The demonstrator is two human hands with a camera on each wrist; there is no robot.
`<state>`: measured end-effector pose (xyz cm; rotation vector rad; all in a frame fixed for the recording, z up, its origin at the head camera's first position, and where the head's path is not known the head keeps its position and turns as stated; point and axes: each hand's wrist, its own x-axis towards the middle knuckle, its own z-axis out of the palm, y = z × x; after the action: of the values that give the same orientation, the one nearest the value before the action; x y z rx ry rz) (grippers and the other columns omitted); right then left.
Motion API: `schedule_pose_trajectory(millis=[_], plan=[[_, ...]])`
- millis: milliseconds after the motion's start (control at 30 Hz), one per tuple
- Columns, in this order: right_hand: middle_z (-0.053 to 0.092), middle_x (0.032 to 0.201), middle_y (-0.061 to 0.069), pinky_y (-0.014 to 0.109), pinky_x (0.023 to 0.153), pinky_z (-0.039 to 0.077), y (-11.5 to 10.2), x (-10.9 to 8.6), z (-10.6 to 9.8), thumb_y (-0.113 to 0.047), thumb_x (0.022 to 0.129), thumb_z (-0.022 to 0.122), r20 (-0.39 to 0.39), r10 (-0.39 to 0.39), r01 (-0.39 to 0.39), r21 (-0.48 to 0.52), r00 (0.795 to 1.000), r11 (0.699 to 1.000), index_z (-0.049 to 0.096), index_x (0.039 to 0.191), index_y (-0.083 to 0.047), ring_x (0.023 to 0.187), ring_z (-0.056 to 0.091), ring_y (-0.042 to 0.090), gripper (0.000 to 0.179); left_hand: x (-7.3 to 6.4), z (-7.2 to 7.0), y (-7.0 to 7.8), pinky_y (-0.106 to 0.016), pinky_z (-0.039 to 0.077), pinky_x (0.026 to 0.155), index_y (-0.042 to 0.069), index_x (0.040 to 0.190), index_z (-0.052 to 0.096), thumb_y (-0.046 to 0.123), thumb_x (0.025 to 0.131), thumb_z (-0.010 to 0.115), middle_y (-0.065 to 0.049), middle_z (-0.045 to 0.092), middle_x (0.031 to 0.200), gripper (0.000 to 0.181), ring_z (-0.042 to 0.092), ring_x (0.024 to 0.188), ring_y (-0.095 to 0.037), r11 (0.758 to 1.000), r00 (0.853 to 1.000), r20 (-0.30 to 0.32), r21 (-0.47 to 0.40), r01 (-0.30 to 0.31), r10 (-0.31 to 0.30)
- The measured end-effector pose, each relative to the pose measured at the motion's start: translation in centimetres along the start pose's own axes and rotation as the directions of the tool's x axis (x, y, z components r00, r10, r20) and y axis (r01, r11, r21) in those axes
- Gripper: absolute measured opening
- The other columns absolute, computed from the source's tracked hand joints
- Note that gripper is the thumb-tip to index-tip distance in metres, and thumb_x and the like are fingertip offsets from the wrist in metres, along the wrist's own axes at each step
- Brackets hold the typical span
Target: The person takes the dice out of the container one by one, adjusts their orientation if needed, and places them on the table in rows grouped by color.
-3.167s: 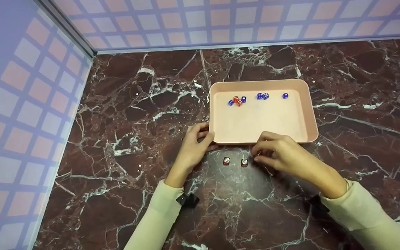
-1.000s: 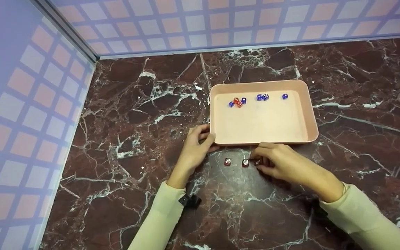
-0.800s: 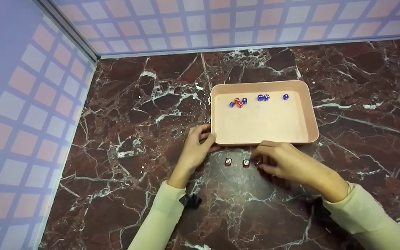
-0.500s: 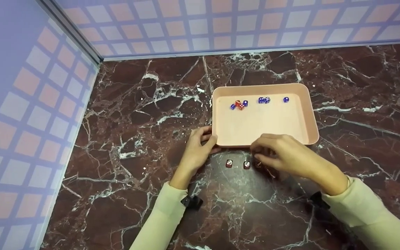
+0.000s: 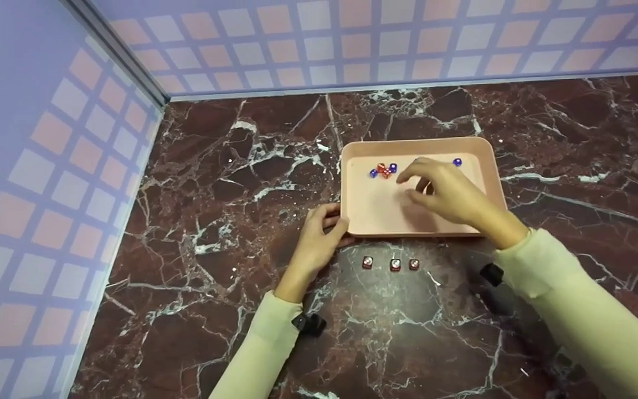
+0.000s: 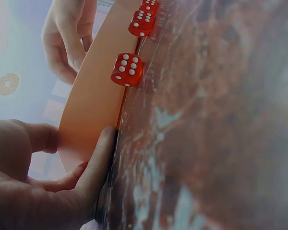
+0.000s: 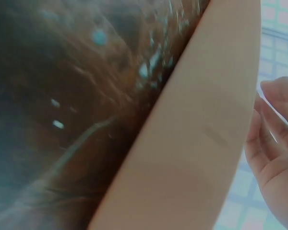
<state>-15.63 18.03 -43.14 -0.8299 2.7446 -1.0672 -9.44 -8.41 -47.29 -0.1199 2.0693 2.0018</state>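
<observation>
The left hand (image 5: 316,241) holds the near left corner of a shallow peach tray (image 5: 369,213), thumb on the front wall and fingers along the side. Above the tray floor hangs the right hand (image 5: 452,191), its fingers loosely bent with nothing visible between them. Three red dice stand in a row on the table before the tray: a left die (image 5: 368,262), a middle die (image 5: 395,265) and a right die (image 5: 414,264). In the left wrist view the nearest red die (image 6: 127,70) shows six white pips. Inside the tray, two red dice (image 5: 386,173) touch blue dice (image 5: 393,167).
Another blue die (image 5: 457,162) lies toward the tray's far right; the right hand hides most of the blue pair left of it. The table (image 5: 230,221) is dark red marble pattern. A checked wall (image 5: 319,50) closes the back and left sides.
The right hand has let go of the third red die, which now stands right of the other two. It has moved forward over the tray. The left hand stays at the corner.
</observation>
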Motion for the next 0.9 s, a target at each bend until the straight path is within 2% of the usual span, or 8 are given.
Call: schedule_pose_trajectory(millis=[267,433,533,733,900], plan=[[0.069,0.13,0.025,0.052,0.087,0.064,1.3,2.1,0.4,0.014,0.09,0.06,-0.035,0.019,-0.02,-0.031,0.999,0.999,0.068,0.132,0.006,0.093,0.071,0.038,0.044,0.4,0.4,0.1,-0.034,0.068,0.091,-0.009,0.144,0.051,0.004,0.106,0.058,-0.026,0.034,0.145,0.041,0.062,0.129,-0.04,1.0,1.0,0.025,0.006,0.002,-0.002],[0.071,0.131,0.022,0.055,0.099,0.061,1.4,3.1,1.8,0.018,0.088,0.056,-0.007,-0.001,0.001,-0.026,1.0,1.0,0.068,0.136,0.002,0.11,0.07,0.042,0.052,0.3,0.0,0.0,-0.034,0.068,0.092,-0.009,0.145,0.051,0.005,0.106,0.057,-0.026,0.034,0.145,0.041,0.061,0.129,-0.04,1.0,1.0,0.018,0.01,0.001,-0.001],[0.072,0.13,0.021,0.056,0.108,0.057,1.4,3.4,2.4,0.018,0.089,0.056,-0.006,-0.008,0.008,-0.022,1.0,1.0,0.069,0.135,0.002,0.12,0.068,0.042,0.051,0.1,-0.2,0.0,-0.034,0.068,0.092,-0.009,0.145,0.05,0.005,0.106,0.057,-0.026,0.034,0.145,0.042,0.061,0.129,-0.04,1.0,1.0,0.016,0.007,0.002,-0.002],[0.073,0.128,0.019,0.055,0.105,0.058,1.4,3.7,2.6,0.015,0.092,0.059,-0.028,0.002,-0.003,-0.014,1.0,1.0,0.073,0.128,0.0,0.117,0.069,0.04,0.041,0.1,-0.4,-0.2,-0.034,0.068,0.092,-0.009,0.145,0.05,0.005,0.106,0.058,-0.026,0.035,0.145,0.043,0.061,0.129,-0.04,1.0,1.0,0.004,-0.005,0.005,-0.005],[0.074,0.125,0.018,0.057,0.109,0.054,1.5,3.5,2.6,0.014,0.092,0.059,-0.032,0.022,-0.022,-0.011,0.999,1.0,0.076,0.122,-0.001,0.118,0.068,0.039,0.038,0.3,-0.2,0.0,-0.035,0.068,0.092,-0.01,0.145,0.049,0.004,0.106,0.058,-0.026,0.035,0.145,0.043,0.061,0.129,-0.041,1.0,1.0,0.014,-0.007,0.0,0.0]])
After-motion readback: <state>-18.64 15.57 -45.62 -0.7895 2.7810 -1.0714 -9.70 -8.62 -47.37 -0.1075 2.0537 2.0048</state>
